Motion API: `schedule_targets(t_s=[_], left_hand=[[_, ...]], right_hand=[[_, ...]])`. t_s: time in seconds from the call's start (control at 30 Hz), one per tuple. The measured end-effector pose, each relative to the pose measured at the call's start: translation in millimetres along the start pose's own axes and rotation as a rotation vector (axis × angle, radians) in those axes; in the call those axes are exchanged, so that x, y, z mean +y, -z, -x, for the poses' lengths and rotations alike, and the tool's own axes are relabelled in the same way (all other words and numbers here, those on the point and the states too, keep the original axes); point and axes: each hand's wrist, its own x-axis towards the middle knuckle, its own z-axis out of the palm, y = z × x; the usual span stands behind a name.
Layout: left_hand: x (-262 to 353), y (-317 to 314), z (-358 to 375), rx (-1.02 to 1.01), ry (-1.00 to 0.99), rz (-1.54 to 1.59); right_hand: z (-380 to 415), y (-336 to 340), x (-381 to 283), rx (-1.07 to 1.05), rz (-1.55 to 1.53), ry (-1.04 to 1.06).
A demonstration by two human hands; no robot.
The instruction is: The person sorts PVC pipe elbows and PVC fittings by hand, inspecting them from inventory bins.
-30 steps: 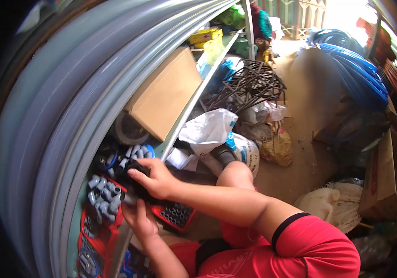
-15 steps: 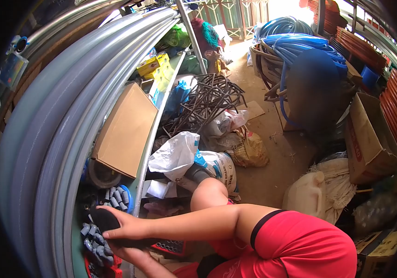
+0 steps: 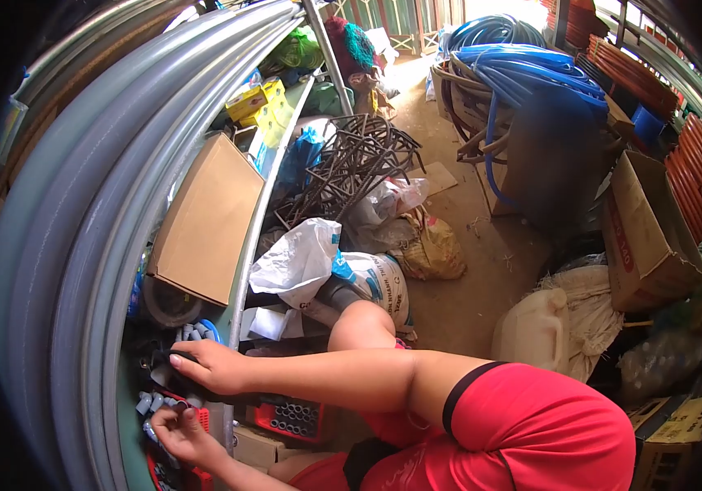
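Note:
My right hand reaches across from the right, fingers closed over a flat black object, seen nearly edge-on; its exact kind I cannot tell. Below it my left hand is turned partly upward, with thumb and curled fingers apart and nothing visible between them. Small grey pipe fittings lie just beyond its fingertips, by a red basket. More grey fittings sit in a blue-rimmed container above my right hand, which partly hides them.
Long grey pipes curve along the left. A cardboard box leans on the shelf edge. Under my right forearm stands a red crate of grey fittings. Bent metal rods, blue hose coils and a pale jerrycan lie farther off.
My left hand has come away from the black object and moved down and left. My right hand has tilted that object from broad side to nearly edge-on. The view has shifted slightly.

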Motion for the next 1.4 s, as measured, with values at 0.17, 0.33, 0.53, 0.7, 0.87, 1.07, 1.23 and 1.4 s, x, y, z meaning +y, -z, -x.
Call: schedule_targets(t_s=[0.17, 0.33, 0.53, 0.7, 0.87, 1.07, 1.23, 1.4], left_hand=[[20, -7, -18, -0.130, 0.174, -0.015], [22, -14, -16, -0.011, 0.213, 0.062], [18, -33, -18, 0.536, 0.305, 0.380], [-8, -38, 0, 0.485, 0.224, 0.021], [-26, -14, 11, 0.222, 0.308, 0.135], [10, -35, 26, 0.041, 0.378, 0.259], [2, -47, 43, 0.095, 0.361, 0.279], [6, -60, 60, 0.142, 0.611, 0.536]], right_hand=[[4, -1, -5, 0.021, 0.183, 0.064], [4, -18, 0, 0.259, -0.121, 0.012], [2, -32, 24, 0.057, -1.224, -0.417], [6, -38, 17, 0.038, -0.432, -0.113], [0, -7, 1, -0.024, 0.103, 0.023], [-2, -7, -6, 0.206, -0.445, -0.395], [-6, -21, 15, 0.484, -0.941, -0.722], [-5, -15, 14, 0.401, -1.075, -0.715]])
